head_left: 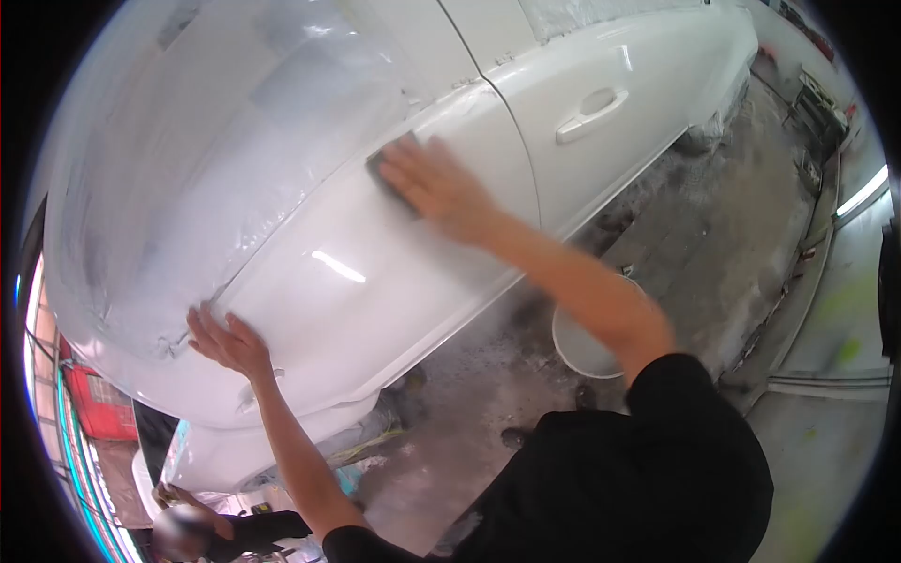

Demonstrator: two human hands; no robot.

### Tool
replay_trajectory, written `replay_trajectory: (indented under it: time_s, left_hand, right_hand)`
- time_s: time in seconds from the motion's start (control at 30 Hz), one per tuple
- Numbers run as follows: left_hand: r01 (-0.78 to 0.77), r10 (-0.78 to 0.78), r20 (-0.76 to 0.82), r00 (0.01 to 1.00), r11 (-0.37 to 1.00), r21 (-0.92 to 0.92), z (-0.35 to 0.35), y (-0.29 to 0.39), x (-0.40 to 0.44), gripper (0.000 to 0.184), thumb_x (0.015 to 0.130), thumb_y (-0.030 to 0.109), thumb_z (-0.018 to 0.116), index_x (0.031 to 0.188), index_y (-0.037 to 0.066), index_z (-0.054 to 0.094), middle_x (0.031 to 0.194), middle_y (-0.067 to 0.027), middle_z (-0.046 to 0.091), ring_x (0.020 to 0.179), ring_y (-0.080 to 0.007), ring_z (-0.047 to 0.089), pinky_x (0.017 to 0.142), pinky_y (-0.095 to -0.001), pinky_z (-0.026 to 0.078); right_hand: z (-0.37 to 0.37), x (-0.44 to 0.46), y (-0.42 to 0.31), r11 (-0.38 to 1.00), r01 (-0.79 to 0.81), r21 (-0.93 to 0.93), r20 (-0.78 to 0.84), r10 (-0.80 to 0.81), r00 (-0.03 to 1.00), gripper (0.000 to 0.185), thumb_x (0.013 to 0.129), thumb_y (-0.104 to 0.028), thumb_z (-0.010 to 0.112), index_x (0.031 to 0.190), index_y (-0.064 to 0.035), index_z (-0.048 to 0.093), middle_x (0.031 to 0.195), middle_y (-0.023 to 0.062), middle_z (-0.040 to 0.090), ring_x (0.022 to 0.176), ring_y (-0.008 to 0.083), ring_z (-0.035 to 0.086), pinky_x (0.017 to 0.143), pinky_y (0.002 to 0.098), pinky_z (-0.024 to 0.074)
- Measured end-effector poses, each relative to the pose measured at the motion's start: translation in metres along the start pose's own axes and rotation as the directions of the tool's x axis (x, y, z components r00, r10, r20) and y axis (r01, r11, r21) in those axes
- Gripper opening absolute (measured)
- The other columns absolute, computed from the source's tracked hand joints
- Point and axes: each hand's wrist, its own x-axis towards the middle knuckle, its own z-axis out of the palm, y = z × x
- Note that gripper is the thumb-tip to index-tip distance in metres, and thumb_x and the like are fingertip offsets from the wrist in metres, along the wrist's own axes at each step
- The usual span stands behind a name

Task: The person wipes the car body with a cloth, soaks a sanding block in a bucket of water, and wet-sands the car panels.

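A white car door [375, 263] slants across the head view. My right hand [441, 192], blurred by motion, presses a dark grey flat sanding pad [378, 176] against the upper part of the door, just under the window line. The pad shows past the fingertips; the rest of it is beneath the hand. Fingers spread, my left hand [232, 344] rests on the door's upper edge near its handle and holds nothing. Cloudy plastic sheeting [216, 141] covers the window above both hands.
A white bucket [572, 342] stands on the stained floor [450, 422] under my right arm. Beyond the door seam is another door with a handle [589, 117]. At lower left, another person [235, 533] is near the car's end, by a red object [99, 403].
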Motion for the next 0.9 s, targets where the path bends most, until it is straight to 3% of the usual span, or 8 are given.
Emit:
replay_trajectory:
  time_s: [0.1,0.23,0.37,0.5,0.7,0.73,0.8,0.9]
  left_hand:
    - [0.007,-0.007,0.009,1.000,1.000,0.007,0.002,0.000,-0.001,0.049,0.106,0.037,0.044,0.144,0.007,0.054,0.153,-0.0196,0.047,0.143,-0.0386,0.043,0.119,-0.0636,0.021]
    - [0.023,-0.023,0.014,1.000,0.999,0.029,0.001,0.002,0.000,0.050,0.107,0.037,0.042,0.144,0.006,0.053,0.153,-0.0196,0.047,0.143,-0.0387,0.043,0.119,-0.0630,0.021]
    - [-0.009,0.007,0.040,0.999,0.999,0.050,0.002,-0.003,-0.001,0.049,0.107,0.036,0.041,0.144,0.006,0.054,0.153,-0.0199,0.047,0.143,-0.0388,0.043,0.119,-0.0629,0.021]
    - [-0.014,0.014,0.009,1.000,1.000,0.021,0.000,0.002,-0.002,0.049,0.107,0.036,0.042,0.144,0.007,0.054,0.152,-0.0200,0.048,0.143,-0.0393,0.042,0.119,-0.0629,0.021]
    - [-0.010,0.010,0.011,1.000,0.999,0.048,-0.002,0.002,-0.001,0.047,0.106,0.034,0.044,0.143,0.007,0.055,0.153,-0.0190,0.047,0.143,-0.0399,0.042,0.118,-0.0646,0.022]
    - [-0.001,0.001,0.011,1.000,0.999,0.043,-0.001,0.002,-0.001,0.047,0.105,0.034,0.045,0.143,0.008,0.055,0.153,-0.0187,0.046,0.143,-0.0391,0.042,0.117,-0.0661,0.022]
    - [0.003,-0.003,-0.003,1.000,1.000,0.029,-0.003,0.005,0.001,0.047,0.106,0.035,0.043,0.144,0.009,0.055,0.153,-0.0171,0.047,0.143,-0.0375,0.042,0.118,-0.0647,0.022]
    - [0.007,-0.009,0.040,0.999,0.999,0.040,-0.005,0.004,-0.005,0.047,0.106,0.034,0.042,0.143,0.009,0.055,0.154,-0.0173,0.046,0.144,-0.0375,0.042,0.118,-0.0644,0.021]
  right_hand:
    - [-0.045,-0.008,0.072,0.978,-0.035,-0.207,0.075,0.051,0.996,0.063,0.092,-0.016,0.058,0.152,-0.0024,0.043,0.157,0.0188,0.044,0.149,0.0388,0.037,0.122,0.0582,0.0246]
    - [0.008,-0.004,0.021,0.977,-0.182,0.109,-0.224,0.202,0.953,0.059,0.091,-0.006,0.052,0.149,0.0018,0.046,0.158,0.0222,0.043,0.149,0.0401,0.036,0.125,0.0546,0.0227]
    - [-0.006,-0.001,0.002,0.989,0.135,-0.058,0.089,-0.129,0.988,0.056,0.095,-0.006,0.048,0.151,-0.0030,0.046,0.160,0.0156,0.042,0.151,0.0341,0.037,0.126,0.0532,0.0236]
    - [-0.069,-0.022,0.094,0.974,-0.081,-0.212,0.047,0.093,0.995,0.055,0.094,-0.006,0.056,0.149,-0.0056,0.049,0.157,0.0134,0.047,0.148,0.0311,0.041,0.123,0.0548,0.0266]
    - [-0.071,0.013,0.061,0.945,-0.313,-0.096,-0.232,0.284,0.930,0.059,0.090,-0.011,0.064,0.146,-0.0010,0.047,0.153,0.0159,0.049,0.144,0.0358,0.042,0.121,0.0567,0.0271]
    - [-0.029,-0.001,0.059,0.931,-0.364,-0.011,-0.141,0.359,0.923,0.060,0.091,-0.011,0.061,0.149,-0.0016,0.046,0.154,0.0180,0.048,0.145,0.0366,0.041,0.123,0.0559,0.0249]
    - [0.037,-0.005,-0.022,0.970,-0.197,0.143,-0.253,0.228,0.940,0.058,0.095,-0.014,0.052,0.150,0.0030,0.045,0.156,0.0205,0.046,0.148,0.0377,0.038,0.125,0.0555,0.0205]
    - [0.044,0.013,-0.136,0.996,0.086,0.035,0.157,-0.090,0.983,0.057,0.101,-0.018,0.046,0.154,0.0012,0.039,0.164,0.0185,0.036,0.154,0.0360,0.027,0.127,0.0515,0.0186]
